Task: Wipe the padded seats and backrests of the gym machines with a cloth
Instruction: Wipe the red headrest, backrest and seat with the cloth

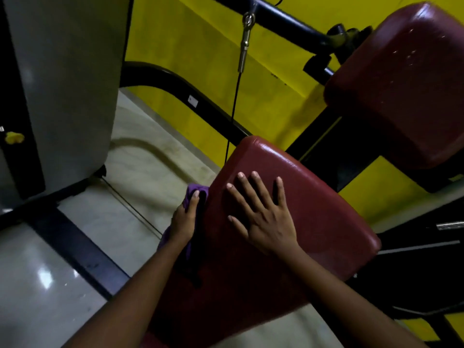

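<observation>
Head view: the person's left grip (184,219) holds a purple cloth (194,190) against the left side edge of a dark red padded seat (313,209). One finger lies straight along the cloth, and the others are hidden. The right grip (261,217) rests flat on top of the seat with its fingers spread. A second red pad, the backrest (401,84), sits far right. A thin black cable (232,116) hangs in front of the yellow wall (195,46), and a pale floor (140,172) lies to the left.
</observation>
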{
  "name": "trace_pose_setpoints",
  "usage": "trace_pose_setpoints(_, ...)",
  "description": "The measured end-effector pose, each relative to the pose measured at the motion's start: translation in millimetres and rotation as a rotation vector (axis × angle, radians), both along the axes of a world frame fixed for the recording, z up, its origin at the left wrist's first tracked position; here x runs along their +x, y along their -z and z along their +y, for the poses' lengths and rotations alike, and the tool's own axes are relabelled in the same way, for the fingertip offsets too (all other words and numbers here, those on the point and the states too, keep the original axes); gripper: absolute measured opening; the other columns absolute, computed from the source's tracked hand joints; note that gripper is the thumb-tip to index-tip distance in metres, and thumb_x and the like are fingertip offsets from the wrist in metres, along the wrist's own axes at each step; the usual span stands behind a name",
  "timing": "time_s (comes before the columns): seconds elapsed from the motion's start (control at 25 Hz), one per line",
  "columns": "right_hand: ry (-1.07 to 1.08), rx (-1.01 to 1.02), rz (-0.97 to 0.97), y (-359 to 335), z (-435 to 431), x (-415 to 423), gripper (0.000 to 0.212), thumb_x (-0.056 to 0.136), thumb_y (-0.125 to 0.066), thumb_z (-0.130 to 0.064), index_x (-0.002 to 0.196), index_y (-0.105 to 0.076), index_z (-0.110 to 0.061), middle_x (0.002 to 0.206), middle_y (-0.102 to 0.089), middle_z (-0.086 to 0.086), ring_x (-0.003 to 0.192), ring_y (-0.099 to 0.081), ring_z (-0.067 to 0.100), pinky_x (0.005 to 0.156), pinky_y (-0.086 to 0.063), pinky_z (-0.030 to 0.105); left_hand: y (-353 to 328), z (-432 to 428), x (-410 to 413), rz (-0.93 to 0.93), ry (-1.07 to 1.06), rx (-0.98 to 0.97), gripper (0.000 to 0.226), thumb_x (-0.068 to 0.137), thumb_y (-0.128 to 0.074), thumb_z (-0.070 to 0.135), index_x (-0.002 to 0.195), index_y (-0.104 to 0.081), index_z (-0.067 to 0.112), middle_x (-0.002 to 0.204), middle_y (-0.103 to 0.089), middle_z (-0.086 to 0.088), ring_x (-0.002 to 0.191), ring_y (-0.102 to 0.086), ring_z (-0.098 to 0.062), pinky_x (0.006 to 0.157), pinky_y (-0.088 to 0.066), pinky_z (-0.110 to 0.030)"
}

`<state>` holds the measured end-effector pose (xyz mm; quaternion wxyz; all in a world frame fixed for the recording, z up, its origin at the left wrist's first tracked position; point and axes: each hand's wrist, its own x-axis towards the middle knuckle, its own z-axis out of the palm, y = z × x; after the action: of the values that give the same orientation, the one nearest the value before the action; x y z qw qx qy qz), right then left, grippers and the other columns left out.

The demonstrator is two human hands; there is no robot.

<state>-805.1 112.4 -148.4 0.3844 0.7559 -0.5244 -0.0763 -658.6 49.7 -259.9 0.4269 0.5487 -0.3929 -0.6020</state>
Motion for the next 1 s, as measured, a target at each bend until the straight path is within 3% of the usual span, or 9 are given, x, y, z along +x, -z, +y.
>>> trace_pose_setpoints(0.12,0.003,-0.003,0.004,2.5,-1.9,-0.7,0.063,0.094,-0.027,-0.056,0.149,-0.018,-0.026,0.156,-0.019,0.003,0.144,-0.014,0.024,0.112,-0.012,0.059,43.0,19.9,8.3,-0.028,-0.012,0.101,0.099,0.064,-0.026,0.092,0.101,-0.065,0.008,0.104,-0.066,-0.020,0.100,-0.061,-0.035,0.092,-0.048,-0.047)
trace_pose_setpoints(0.24,0.013,-0.001,0.022,3.8,0.3,0.8,0.063,0.094,-0.026,-0.056,0.149,-0.018,-0.026,0.156,-0.018,0.003,0.144,-0.012,0.024,0.112,-0.011,0.059,71.8,38.2,14.1,-0.051,0.003,0.246,0.099,0.062,-0.027,0.088,0.110,-0.062,0.009,0.111,-0.064,-0.023,0.103,-0.059,-0.037,0.095,-0.046,-0.048)
trace_pose_setpoints(0.4,-0.006,0.002,-0.017,1.9,0.8,4.2,0.060,0.095,-0.031,-0.050,0.148,-0.021,-0.025,0.155,-0.020,0.003,0.144,-0.012,0.024,0.114,-0.009,0.054,33.8,18.7,9.2,0.073,-0.044,0.139,0.099,0.052,-0.035,0.092,0.108,-0.066,0.016,0.111,-0.066,-0.015,0.106,-0.060,-0.034,0.097,-0.045,-0.048)
trace_pose_setpoints(0.56,-0.143,0.106,-0.002,65.5,44.5,3.5,0.058,0.091,-0.044,-0.038,0.145,-0.030,-0.024,0.154,-0.024,0.001,0.144,-0.014,0.023,0.116,-0.006,0.049,28.4,24.8,8.9,0.135,-0.031,0.068,0.068,0.072,-0.043,0.081,0.095,-0.069,0.022,0.098,-0.071,-0.006,0.095,-0.064,-0.025,0.094,-0.049,-0.043)
trace_pose_setpoints(0.68,-0.194,0.142,0.157,105.6,68.8,-6.1,0.060,0.090,-0.047,-0.036,0.146,-0.029,-0.021,0.155,-0.023,0.002,0.144,-0.011,0.024,0.118,-0.001,0.048,61.9,33.1,8.3,0.082,-0.043,0.094,0.040,0.091,-0.041,0.056,0.072,-0.060,0.026,0.075,-0.063,0.004,0.073,-0.058,-0.011,0.075,-0.046,-0.031)
trace_pose_setpoints(0.76,-0.198,0.110,0.231,112.1,68.6,-9.0,0.061,0.091,-0.045,-0.037,0.147,-0.026,-0.020,0.155,-0.020,0.003,0.144,-0.012,0.025,0.117,-0.001,0.050,84.1,36.8,9.4,0.022,-0.093,0.111,0.041,0.094,-0.041,0.049,0.065,-0.054,0.024,0.065,-0.056,0.003,0.065,-0.052,-0.009,0.068,-0.039,-0.030)
trace_pose_setpoints(0.84,-0.204,0.069,0.269,114.4,67.2,-10.0,0.060,0.093,-0.040,-0.039,0.148,-0.024,-0.019,0.156,-0.019,0.004,0.143,-0.014,0.027,0.116,-0.002,0.052,116.2,43.8,11.0,-0.029,-0.105,0.146,0.046,0.094,-0.040,0.050,0.062,-0.054,0.020,0.063,-0.056,-0.001,0.065,-0.055,-0.017,0.070,-0.039,-0.031)
trace_pose_setpoints(1.0,-0.192,0.026,0.310,116.3,68.0,-9.1,0.056,0.096,-0.029,-0.039,0.148,-0.021,-0.019,0.156,-0.016,0.004,0.143,-0.013,0.028,0.115,-0.005,0.053,166.1,58.0,24.1,-0.060,-0.075,0.270,0.065,0.080,-0.035,0.077,0.072,-0.060,0.017,0.081,-0.065,-0.011,0.085,-0.062,-0.029,0.085,-0.048,-0.042)
